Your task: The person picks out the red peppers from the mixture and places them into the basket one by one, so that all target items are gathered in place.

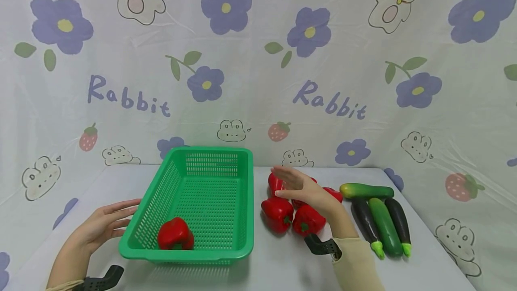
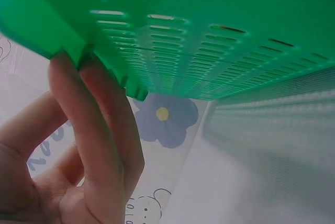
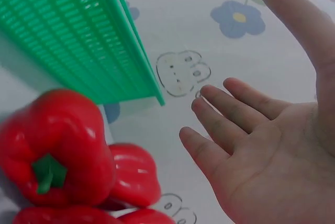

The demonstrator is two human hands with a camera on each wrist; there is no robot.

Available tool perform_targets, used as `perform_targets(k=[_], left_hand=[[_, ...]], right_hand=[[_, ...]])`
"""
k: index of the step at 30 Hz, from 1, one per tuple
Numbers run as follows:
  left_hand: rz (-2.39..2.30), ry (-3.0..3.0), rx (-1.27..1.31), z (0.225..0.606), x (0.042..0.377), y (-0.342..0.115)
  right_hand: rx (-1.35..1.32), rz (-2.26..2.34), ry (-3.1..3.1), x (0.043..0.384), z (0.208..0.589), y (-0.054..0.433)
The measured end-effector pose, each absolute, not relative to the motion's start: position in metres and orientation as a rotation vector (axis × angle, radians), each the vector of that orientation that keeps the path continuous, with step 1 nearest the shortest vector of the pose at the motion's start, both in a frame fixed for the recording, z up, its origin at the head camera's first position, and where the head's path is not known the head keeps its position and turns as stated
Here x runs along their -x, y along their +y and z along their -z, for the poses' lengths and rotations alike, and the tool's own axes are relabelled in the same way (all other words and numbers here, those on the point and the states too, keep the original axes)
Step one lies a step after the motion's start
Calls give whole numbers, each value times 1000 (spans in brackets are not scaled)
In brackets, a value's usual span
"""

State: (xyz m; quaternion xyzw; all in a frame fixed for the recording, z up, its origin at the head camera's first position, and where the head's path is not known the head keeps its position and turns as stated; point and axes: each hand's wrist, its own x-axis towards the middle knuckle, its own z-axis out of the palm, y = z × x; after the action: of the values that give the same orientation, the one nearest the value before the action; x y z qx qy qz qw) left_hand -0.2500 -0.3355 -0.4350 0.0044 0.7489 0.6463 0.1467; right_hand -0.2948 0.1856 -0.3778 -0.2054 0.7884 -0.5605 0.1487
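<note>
A green plastic basket point(image 1: 210, 201) stands left of the middle of the table, with one red bell pepper point(image 1: 174, 233) in its near left corner. My left hand point(image 1: 106, 222) is at the basket's left side; in the left wrist view its straight fingertips touch the underside of the rim point(image 2: 31, 30). Over a group of several red bell peppers point(image 1: 277, 214) to the right of the basket, my right hand point(image 1: 303, 187) hovers with fingers extended and thumb apart, holding nothing. The right wrist view shows its palm point(image 3: 277, 182) beside the peppers point(image 3: 57, 145).
At the right of the table point(image 1: 282, 273) lie two dark eggplants point(image 1: 365, 221), a green cucumber-like vegetable point(image 1: 385, 226) and a yellow-green one point(image 1: 365, 191) crosswise behind them. A white cloth point(image 1: 250, 57) printed with rabbits and purple flowers hangs behind the table.
</note>
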Motion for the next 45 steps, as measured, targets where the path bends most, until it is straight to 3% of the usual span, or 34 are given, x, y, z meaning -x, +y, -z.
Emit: perform_targets(k=[32, 45], left_hand=[[-1858, 2163, -14, 433, 248, -335], [-1851, 2173, 6, 434, 249, -334]], right_hand=[[426, 1765, 2421, 297, 400, 247], [170, 1835, 2497, 296, 414, 263]])
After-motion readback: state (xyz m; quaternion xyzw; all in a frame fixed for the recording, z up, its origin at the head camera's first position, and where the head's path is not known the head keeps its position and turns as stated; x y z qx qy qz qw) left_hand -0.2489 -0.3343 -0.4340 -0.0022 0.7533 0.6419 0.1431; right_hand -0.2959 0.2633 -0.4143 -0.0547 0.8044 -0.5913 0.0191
